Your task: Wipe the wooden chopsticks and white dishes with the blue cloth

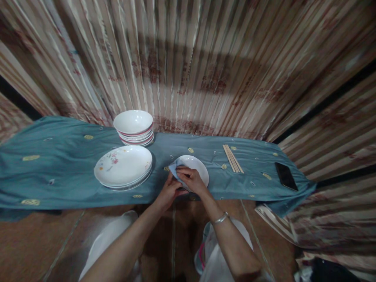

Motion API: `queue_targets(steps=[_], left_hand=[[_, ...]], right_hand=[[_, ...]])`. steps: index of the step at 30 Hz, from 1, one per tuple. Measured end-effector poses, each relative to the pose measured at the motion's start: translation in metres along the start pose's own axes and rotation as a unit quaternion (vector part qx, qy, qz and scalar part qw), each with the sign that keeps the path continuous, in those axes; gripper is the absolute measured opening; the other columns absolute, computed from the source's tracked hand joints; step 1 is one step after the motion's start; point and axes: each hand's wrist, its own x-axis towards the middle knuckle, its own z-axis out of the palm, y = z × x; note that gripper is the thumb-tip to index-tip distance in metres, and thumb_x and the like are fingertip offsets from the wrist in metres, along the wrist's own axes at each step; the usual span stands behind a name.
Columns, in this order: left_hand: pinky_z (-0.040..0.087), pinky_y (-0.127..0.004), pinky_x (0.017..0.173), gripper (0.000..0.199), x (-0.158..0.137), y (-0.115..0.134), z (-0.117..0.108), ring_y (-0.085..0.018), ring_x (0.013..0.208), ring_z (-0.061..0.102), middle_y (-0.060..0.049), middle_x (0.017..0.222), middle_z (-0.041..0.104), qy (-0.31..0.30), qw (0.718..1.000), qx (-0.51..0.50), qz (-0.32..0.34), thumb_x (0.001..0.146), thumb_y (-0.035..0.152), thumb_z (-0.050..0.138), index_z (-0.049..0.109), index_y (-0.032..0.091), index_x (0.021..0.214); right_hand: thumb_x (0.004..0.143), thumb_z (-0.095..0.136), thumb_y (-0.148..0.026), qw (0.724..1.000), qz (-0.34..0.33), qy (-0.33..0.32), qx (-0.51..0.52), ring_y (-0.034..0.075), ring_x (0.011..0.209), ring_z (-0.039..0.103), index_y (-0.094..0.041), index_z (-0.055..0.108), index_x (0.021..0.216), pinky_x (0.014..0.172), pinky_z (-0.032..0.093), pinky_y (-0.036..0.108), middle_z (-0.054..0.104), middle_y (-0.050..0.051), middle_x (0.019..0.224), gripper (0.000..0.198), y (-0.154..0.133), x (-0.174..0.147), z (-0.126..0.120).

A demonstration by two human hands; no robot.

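Pressing cloth [173,168] onto plate [202,168] with right grip [190,179], clasping the near-left edge with left grip [169,190], right at the tabletop's [75,156] front. Wiping, by the look! Probably calls next for steady holding, sweeping rightward, clear of platters [129,166] leftward.
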Motion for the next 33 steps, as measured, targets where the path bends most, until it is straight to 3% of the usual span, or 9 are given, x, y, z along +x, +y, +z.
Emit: queue_targets(steps=[5, 10, 18, 20, 26, 33], left_hand=[[0.056, -0.033, 0.064, 0.076, 0.003, -0.004, -0.004, -0.017, 0.077, 0.062, -0.004, 0.103, 0.063, 0.018, 1.000, -0.011, 0.005, 0.058, 0.010, 0.066, 0.047, 0.027, 0.130], [0.056, -0.033, 0.063, 0.088, 0.000, 0.002, -0.005, -0.018, 0.078, 0.061, -0.004, 0.105, 0.062, 0.014, 1.000, -0.008, -0.005, 0.059, 0.010, 0.064, 0.035, 0.031, 0.140], [0.049, -0.025, 0.051, 0.091, 0.003, 0.000, -0.007, -0.011, 0.055, 0.052, 0.003, 0.071, 0.059, -0.013, 0.999, 0.032, 0.001, 0.066, 0.017, 0.060, 0.019, 0.028, 0.147], [0.050, -0.026, 0.053, 0.093, 0.003, -0.001, -0.008, -0.012, 0.056, 0.053, 0.003, 0.072, 0.060, -0.010, 0.999, 0.043, 0.003, 0.066, 0.016, 0.061, 0.018, 0.028, 0.147], [0.056, -0.033, 0.065, 0.094, 0.002, 0.001, -0.009, -0.015, 0.073, 0.059, -0.004, 0.100, 0.064, -0.010, 0.999, 0.048, 0.004, 0.065, 0.014, 0.061, 0.020, 0.030, 0.147], [0.057, -0.034, 0.066, 0.093, 0.002, 0.004, -0.005, -0.018, 0.082, 0.059, -0.005, 0.105, 0.062, 0.007, 0.999, 0.050, -0.003, 0.065, 0.013, 0.061, 0.021, 0.030, 0.147]], right_hand=[[0.075, 0.063, -0.031, 0.998, 0.034, -0.024, 0.047, 0.019, 0.092, 0.065, -0.021, 0.074, 0.080, 0.087, 0.049, 0.031, 0.072, 0.004, 0.095, 0.017, -0.004, -0.010, -0.005], [0.073, 0.066, -0.036, 0.993, 0.063, -0.083, 0.062, 0.018, 0.083, 0.064, -0.019, 0.072, 0.078, 0.082, 0.048, 0.030, 0.070, 0.002, 0.084, 0.019, -0.010, -0.021, -0.016], [0.072, 0.066, -0.029, 0.983, 0.101, -0.156, 0.001, 0.018, 0.085, 0.063, -0.018, 0.071, 0.081, 0.084, 0.046, 0.030, 0.070, 0.002, 0.089, 0.015, -0.011, -0.044, -0.047], [0.073, 0.065, -0.026, 0.983, 0.096, -0.156, -0.021, 0.018, 0.086, 0.064, -0.018, 0.072, 0.082, 0.084, 0.047, 0.031, 0.070, 0.003, 0.090, 0.014, -0.008, -0.049, -0.054], [0.073, 0.063, -0.018, 0.979, 0.079, -0.130, -0.136, 0.020, 0.090, 0.065, -0.019, 0.073, 0.078, 0.085, 0.048, 0.033, 0.071, 0.005, 0.093, 0.011, -0.002, -0.054, -0.070], [0.078, 0.056, -0.013, 0.936, 0.082, -0.051, -0.340, 0.021, 0.095, 0.064, -0.019, 0.073, 0.081, 0.089, 0.047, 0.033, 0.071, 0.007, 0.098, 0.018, 0.003, -0.050, -0.078]])
